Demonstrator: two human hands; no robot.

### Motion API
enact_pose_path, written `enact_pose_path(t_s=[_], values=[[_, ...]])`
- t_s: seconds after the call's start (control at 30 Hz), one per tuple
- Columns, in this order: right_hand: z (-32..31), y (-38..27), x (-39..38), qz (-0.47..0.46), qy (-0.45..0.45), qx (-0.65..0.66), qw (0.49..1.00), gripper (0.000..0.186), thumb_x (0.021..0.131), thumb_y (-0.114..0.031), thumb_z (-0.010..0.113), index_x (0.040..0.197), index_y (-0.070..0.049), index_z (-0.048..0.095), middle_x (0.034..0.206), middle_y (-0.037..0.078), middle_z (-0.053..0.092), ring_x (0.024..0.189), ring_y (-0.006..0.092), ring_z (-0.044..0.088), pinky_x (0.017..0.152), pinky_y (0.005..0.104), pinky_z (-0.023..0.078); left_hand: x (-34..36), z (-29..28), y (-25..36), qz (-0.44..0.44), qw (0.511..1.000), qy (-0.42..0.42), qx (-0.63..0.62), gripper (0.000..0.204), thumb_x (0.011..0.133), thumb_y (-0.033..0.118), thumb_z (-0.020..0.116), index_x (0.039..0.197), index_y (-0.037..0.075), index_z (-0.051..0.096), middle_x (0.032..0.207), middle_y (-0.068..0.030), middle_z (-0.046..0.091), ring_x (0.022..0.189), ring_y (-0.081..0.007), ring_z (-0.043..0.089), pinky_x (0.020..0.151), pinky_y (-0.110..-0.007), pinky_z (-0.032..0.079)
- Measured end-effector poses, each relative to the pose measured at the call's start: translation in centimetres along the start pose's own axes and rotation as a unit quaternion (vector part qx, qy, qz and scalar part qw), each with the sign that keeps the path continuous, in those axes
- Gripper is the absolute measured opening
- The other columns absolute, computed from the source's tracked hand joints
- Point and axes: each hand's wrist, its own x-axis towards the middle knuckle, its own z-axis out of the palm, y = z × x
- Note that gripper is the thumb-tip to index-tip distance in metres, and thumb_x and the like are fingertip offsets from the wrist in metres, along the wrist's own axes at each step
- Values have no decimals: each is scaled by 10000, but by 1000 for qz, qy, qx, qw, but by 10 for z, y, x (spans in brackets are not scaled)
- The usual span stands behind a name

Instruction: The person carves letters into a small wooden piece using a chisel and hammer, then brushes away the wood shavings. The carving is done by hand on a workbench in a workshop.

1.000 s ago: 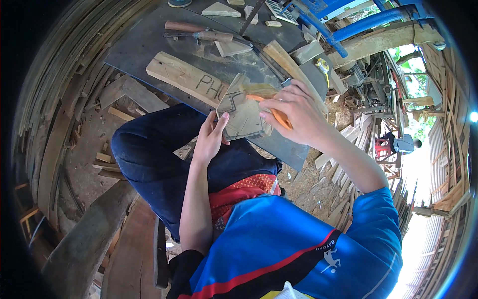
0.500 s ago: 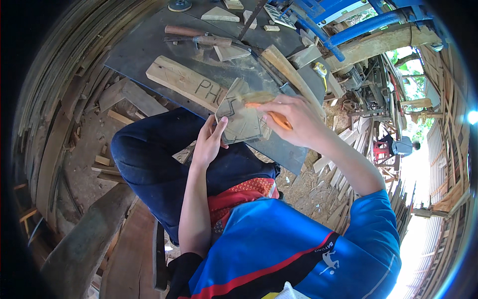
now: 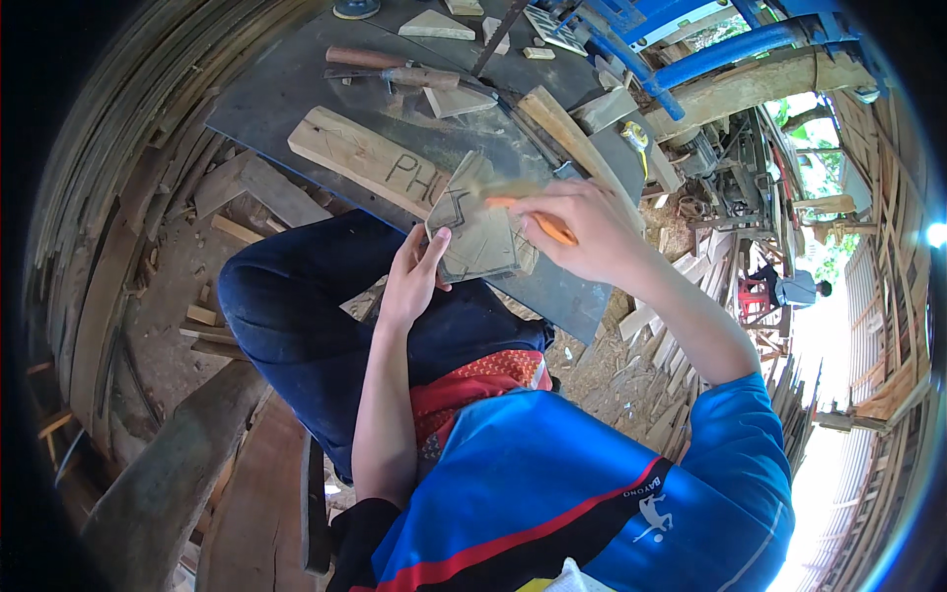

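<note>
My left hand (image 3: 416, 274) is closed on the near left edge of a flat, angular piece of wood (image 3: 483, 245), thumb on top. Dark drawn lines mark the wood's face. Over its right side, my right hand (image 3: 592, 235) grips an orange-handled brush (image 3: 556, 230). The tan bristles, smeared by motion, are at the wood's upper part; whether they touch it I cannot tell. Just beyond the held piece, a long wooden block (image 3: 360, 158) with dark lettering lies on the dark tabletop (image 3: 266, 104).
Wooden-handled tools (image 3: 419, 77) lie farther back among several wood offcuts (image 3: 436, 26). A long wooden bar (image 3: 572, 133) and a yellow tape measure (image 3: 634, 136) are at the right. Stacked boards (image 3: 148, 128) line the left. A person (image 3: 789, 288) sits on a red chair in the distance.
My right hand and the brush have shifted slightly over the wood. My left hand keeps its hold in nearly the same place.
</note>
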Motion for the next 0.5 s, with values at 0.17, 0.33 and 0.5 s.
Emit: enact_pose_path(t_s=[0.17,0.33,0.5], values=[[3,6,2,-31,3,20,999,214,891,-255,681,1038,-124,764,876,107,707,851,315,678,799,462,513,0,0,-2,-5,1000,1,3,422,1047,396,580,1207,6,612,749,20,513,597,-55,501,541,-251,517],[5,8,2,-38,50,-74,995,206,885,-251,684,1018,-116,766,882,108,713,830,311,675,820,437,500,0,0,-1,5,1000,-4,-6,443,1042,406,586,1219,0,608,757,19,525,602,-50,502,537,-243,517],[3,7,5,-12,2,-1,1000,204,877,-257,685,999,-112,763,873,109,707,835,322,670,830,430,483,1,-2,0,1,1000,-13,0,464,1042,413,585,1245,-4,600,789,7,563,606,-54,511,536,-242,515]])
